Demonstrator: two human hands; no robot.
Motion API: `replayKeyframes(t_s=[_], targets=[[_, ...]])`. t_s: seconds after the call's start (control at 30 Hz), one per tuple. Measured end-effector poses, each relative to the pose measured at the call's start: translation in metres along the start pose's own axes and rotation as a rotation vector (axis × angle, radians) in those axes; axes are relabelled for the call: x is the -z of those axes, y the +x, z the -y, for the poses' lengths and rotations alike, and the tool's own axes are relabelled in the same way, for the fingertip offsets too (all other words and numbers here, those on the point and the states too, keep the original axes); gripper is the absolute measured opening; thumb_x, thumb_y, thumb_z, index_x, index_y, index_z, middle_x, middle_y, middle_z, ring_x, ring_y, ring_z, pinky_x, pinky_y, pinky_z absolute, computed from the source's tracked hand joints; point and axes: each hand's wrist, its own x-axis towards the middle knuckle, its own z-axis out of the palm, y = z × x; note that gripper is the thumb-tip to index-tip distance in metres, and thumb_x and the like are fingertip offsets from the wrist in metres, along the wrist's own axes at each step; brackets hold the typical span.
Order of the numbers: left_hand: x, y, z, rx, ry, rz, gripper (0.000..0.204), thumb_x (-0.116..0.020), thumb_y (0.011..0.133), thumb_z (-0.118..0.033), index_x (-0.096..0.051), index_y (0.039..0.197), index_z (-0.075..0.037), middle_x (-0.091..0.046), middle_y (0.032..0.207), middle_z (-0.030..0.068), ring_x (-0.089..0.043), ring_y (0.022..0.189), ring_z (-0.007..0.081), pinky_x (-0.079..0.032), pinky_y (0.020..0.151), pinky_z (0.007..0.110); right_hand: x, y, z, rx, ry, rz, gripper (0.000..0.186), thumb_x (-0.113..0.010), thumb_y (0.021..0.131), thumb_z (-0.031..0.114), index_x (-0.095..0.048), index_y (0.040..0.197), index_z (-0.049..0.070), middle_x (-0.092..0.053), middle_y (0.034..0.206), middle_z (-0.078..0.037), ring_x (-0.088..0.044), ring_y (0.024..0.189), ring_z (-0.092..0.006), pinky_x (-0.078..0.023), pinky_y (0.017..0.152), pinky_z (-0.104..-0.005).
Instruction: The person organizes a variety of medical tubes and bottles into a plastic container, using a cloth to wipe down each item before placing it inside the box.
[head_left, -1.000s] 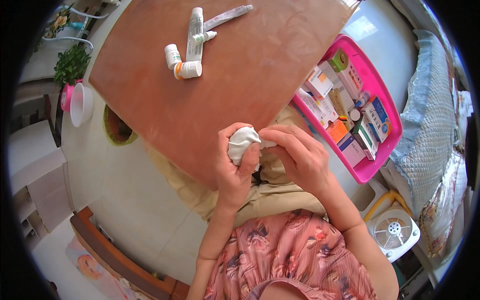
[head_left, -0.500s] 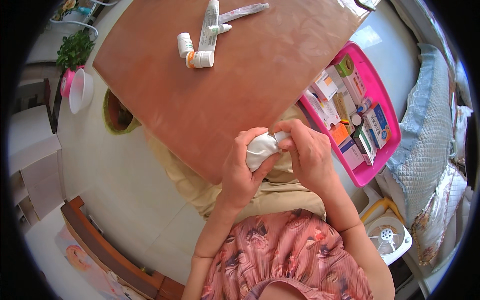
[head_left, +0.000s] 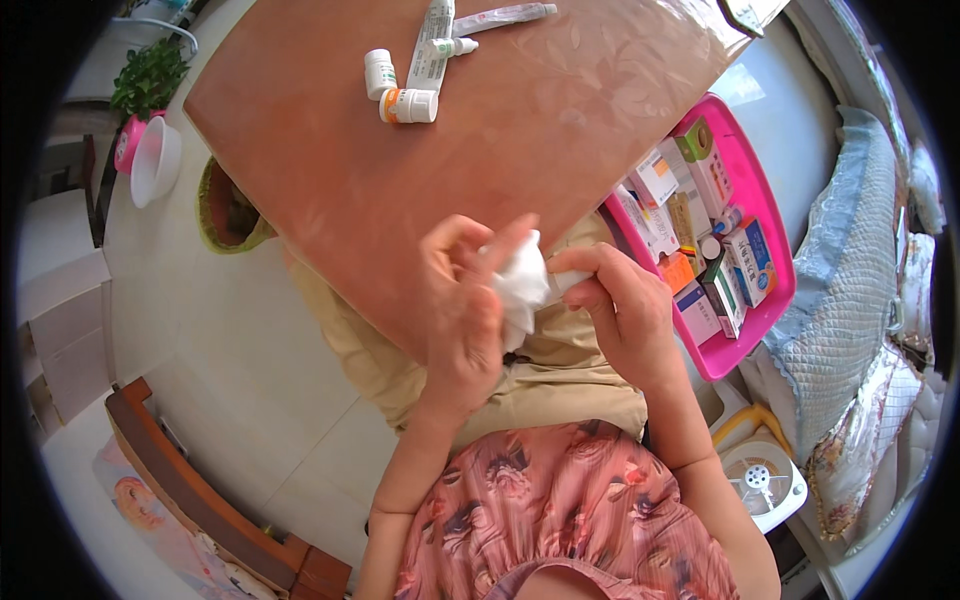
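In front of my lap, a crumpled white cloth or tissue [head_left: 522, 285] is bunched around one end of a slim white tube-shaped thing [head_left: 570, 281]. Its kind is hidden by the wrapping. My right hand [head_left: 625, 305] pinches the uncovered end between thumb and fingers. Against the other side of the cloth is my left hand [head_left: 462, 310], its fingers loosened, spread and blurred by motion. On the brown table ahead are two white bottles, one plain [head_left: 380, 75] and one with an orange label [head_left: 408, 106], a small dropper bottle [head_left: 452, 47], a white tube [head_left: 432, 70] and a flattened tube [head_left: 505, 17].
A pink tray [head_left: 745, 340] holding several medicine boxes is at the right, beside the table's [head_left: 330, 200] edge. Beyond it lies a quilted blue-grey cover [head_left: 840, 240]. A small white fan [head_left: 765, 480] stands lower right. At the left are a green pot [head_left: 215, 210] and a white basin [head_left: 157, 163].
My left hand has loosened from its wrap around the white bundle, and the cloth looks more crumpled. My right hand still pinches the slim end. The view has shifted slightly.
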Motion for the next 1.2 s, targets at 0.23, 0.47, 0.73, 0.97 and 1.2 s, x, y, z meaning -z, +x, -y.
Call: replayKeyframes(t_s=[0.23, 0.47, 0.73, 0.97, 1.2], targets=[[-0.002, -0.003, -0.009, -0.086, -0.072, 0.093, 0.027, -0.064, 0.092, -0.009, -0.053, 0.116, -0.004, -0.053, 0.12, 0.0116, -0.056, 0.104, 0.0211, -0.047, 0.089, 0.033, -0.002, -0.003, -0.005, -0.049, 0.036, -0.078, 0.022, -0.065, 0.082, -0.004, -0.062, 0.103, 0.003, -0.067, 0.083, -0.011, -0.067, 0.071, -0.0257, -0.052, 0.061, -0.0338], [-0.021, -0.012, -0.006, 0.188, -0.408, 0.055, 0.023, -0.061, 0.095, -0.009, -0.047, 0.112, -0.005, -0.056, 0.111, 0.0084, -0.059, 0.094, 0.0133, -0.05, 0.079, 0.027, 0.0, -0.005, -0.001, -0.109, 0.038, -0.026, 0.023, -0.065, 0.081, -0.004, -0.062, 0.103, 0.003, -0.067, 0.083, -0.012, -0.068, 0.071, -0.0253, -0.052, 0.061, -0.0328], [-0.006, -0.009, -0.003, 0.352, -0.775, 0.12, 0.039, -0.048, 0.102, -0.035, -0.05, 0.122, -0.002, -0.055, 0.126, 0.0118, -0.053, 0.112, 0.0133, -0.043, 0.095, 0.029, 0.008, 0.0, -0.006, 0.048, 0.049, -0.1, 0.026, -0.06, 0.077, -0.015, -0.063, 0.097, 0.003, -0.068, 0.091, -0.01, -0.069, 0.077, -0.0218, -0.055, 0.064, -0.0309], [-0.011, -0.014, -0.013, 0.486, -0.555, 0.128, 0.036, -0.061, 0.097, -0.025, -0.052, 0.123, -0.002, -0.059, 0.108, 0.0024, -0.054, 0.096, 0.0068, -0.045, 0.083, 0.022, 0.004, 0.002, -0.008, 0.177, -0.018, -0.039, 0.025, -0.061, 0.076, -0.016, -0.065, 0.093, 0.002, -0.069, 0.091, -0.009, -0.069, 0.078, -0.0212, -0.056, 0.065, -0.0286], [-0.02, -0.02, 0.002, 0.506, -0.586, -0.026, 0.03, -0.051, 0.102, -0.029, -0.057, 0.113, -0.002, -0.06, 0.093, -0.0013, -0.052, 0.083, 0.0037, -0.043, 0.073, 0.019, 0.0, 0.001, -0.007, 0.047, 0.188, -0.098, 0.029, -0.065, 0.075, -0.013, -0.067, 0.099, 0.003, -0.07, 0.092, -0.006, -0.067, 0.081, -0.0184, -0.055, 0.067, -0.03]])
